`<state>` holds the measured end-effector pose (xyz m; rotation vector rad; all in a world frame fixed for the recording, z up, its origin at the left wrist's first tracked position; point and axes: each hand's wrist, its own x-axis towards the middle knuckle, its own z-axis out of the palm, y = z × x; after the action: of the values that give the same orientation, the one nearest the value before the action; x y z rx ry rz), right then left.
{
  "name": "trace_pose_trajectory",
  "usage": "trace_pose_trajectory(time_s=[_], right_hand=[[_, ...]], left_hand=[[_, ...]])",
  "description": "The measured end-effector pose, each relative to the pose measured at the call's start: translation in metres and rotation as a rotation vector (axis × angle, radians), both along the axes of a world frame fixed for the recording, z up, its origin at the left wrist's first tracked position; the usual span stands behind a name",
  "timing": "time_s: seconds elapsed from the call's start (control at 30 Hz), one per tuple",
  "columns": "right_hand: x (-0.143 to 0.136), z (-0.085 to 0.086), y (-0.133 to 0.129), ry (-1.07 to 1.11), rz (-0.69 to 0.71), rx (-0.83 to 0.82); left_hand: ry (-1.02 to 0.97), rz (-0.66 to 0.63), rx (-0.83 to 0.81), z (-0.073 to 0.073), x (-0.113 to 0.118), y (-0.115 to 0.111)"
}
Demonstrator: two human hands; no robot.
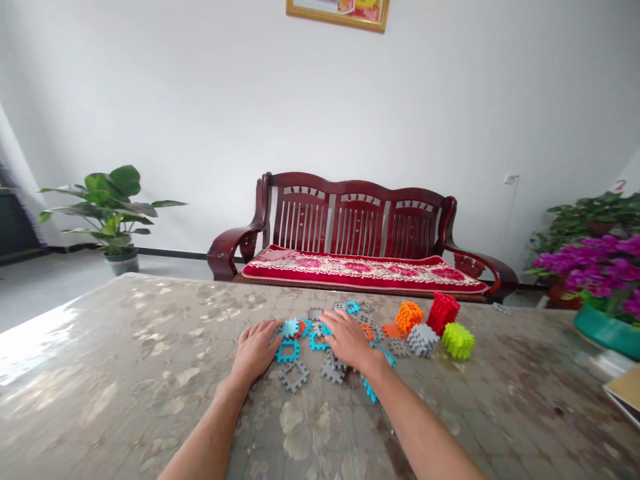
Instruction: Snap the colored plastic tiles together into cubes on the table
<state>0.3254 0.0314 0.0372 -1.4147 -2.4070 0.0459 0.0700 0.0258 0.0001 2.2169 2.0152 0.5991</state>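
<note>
A teal bowl [606, 333] is holding purple flowers [595, 267]. The table [100, 373] is stretching leftward to its edge. The left hand [257, 350] is lying slack, fingers extended, beside puzzle pieces [291, 328]; the right hand [346, 339] is covering others, its grip hidden.

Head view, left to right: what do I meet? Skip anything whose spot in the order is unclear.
Potted green plant → left hand → right hand → orange cube → lime-green cube → loose gray piece → teal flower pot.
</note>
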Motion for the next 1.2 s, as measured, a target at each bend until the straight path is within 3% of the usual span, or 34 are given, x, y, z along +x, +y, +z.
trace_pose_trajectory(time_s=[0.13,0.3,0.67,0.9,1.2], right_hand=[[0.004,-0.001,0.007,-0.068,-0.036,0.029],[0.011,0.005,0.001,-0.043,-0.194,0.068],[-0.029,0.006,0.010,-0.181,-0.056,-0.009],[-0.038,0.005,0.012,-0.250,-0.074,0.087],[-0.032,0.012,0.016,-0.024,-0.095,0.249]], left_hand=[[-0.017,-0.006,-0.005,0.001,0.001,-0.001],[-0.022,0.003,-0.009,0.002,0.002,-0.003],[-0.026,0.002,0.002,0.000,0.002,-0.002],[-0.037,0.000,0.012,-0.004,0.002,0.000],[-0.030,0.000,0.002,-0.002,0.001,-0.002]])
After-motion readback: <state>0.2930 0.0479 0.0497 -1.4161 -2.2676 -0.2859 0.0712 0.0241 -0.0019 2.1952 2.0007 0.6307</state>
